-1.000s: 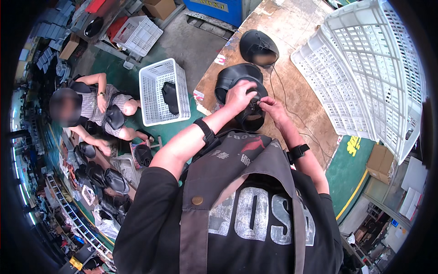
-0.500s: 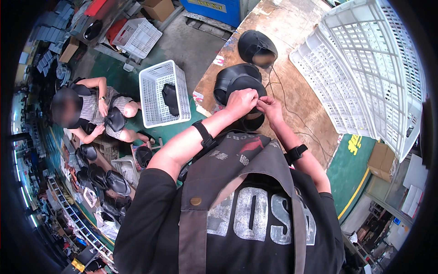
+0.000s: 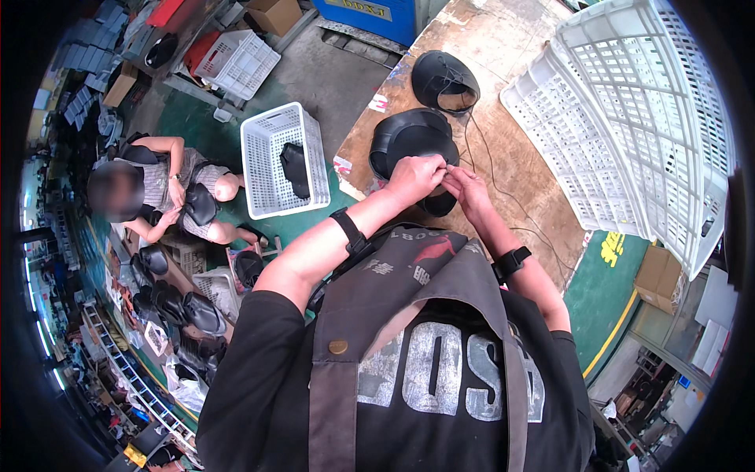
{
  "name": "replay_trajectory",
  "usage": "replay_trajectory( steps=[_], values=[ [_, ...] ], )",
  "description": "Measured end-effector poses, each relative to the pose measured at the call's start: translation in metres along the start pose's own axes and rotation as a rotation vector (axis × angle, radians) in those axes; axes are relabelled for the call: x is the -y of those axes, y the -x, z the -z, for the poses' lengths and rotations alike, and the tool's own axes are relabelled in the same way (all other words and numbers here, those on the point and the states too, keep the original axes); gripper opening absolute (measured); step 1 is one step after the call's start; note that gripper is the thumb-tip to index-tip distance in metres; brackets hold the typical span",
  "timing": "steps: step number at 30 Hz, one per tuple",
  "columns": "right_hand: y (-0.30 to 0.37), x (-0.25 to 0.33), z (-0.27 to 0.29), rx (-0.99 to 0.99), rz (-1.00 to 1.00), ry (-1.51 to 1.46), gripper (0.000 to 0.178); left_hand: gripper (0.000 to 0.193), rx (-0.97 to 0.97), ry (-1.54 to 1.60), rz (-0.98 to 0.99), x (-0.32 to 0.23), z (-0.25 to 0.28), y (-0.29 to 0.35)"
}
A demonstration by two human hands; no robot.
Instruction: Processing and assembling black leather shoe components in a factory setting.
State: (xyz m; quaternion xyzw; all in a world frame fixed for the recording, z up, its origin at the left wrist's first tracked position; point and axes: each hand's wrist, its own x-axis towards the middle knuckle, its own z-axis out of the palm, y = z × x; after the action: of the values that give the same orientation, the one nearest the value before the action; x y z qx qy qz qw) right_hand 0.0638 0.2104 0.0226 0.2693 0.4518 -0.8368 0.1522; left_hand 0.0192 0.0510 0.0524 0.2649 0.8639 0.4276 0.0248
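Observation:
My left hand and my right hand meet fingertip to fingertip over a black shoe upper. Both are pinched closed, and whatever lies between the fingers is too small to make out. Part of the black material shows below my hands, close to my apron. Against the upper's left side sits another curved black piece. Farther off on the wooden table lies a second laced upper with an opening facing me. A thin dark cord trails across the wood, right of my hands.
Large white plastic crates stand along the table's right side. On the floor at left, a white crate holds black pieces. A seated co-worker handles a black upper, with more uppers heaped nearby. A blue machine stands beyond.
My right hand's fingers have straightened and drawn together slightly, still meeting my left. The co-worker's lower hand has moved up toward the black upper.

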Motion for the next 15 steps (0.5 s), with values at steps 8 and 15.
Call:
replay_trajectory(
  steps=[8,15],
  values=[
    [0.0019,-0.0035,-0.0014,-0.043,0.207,0.402,0.016,0.01,0.018,-0.196,-0.033,0.0038,-0.0069,-0.0033],
    [-0.0007,0.005,-0.0036,-0.093,0.135,0.531,0.02,0.009,0.01,-0.158,-0.051,0.0008,-0.0015,-0.0092]
  ],
)
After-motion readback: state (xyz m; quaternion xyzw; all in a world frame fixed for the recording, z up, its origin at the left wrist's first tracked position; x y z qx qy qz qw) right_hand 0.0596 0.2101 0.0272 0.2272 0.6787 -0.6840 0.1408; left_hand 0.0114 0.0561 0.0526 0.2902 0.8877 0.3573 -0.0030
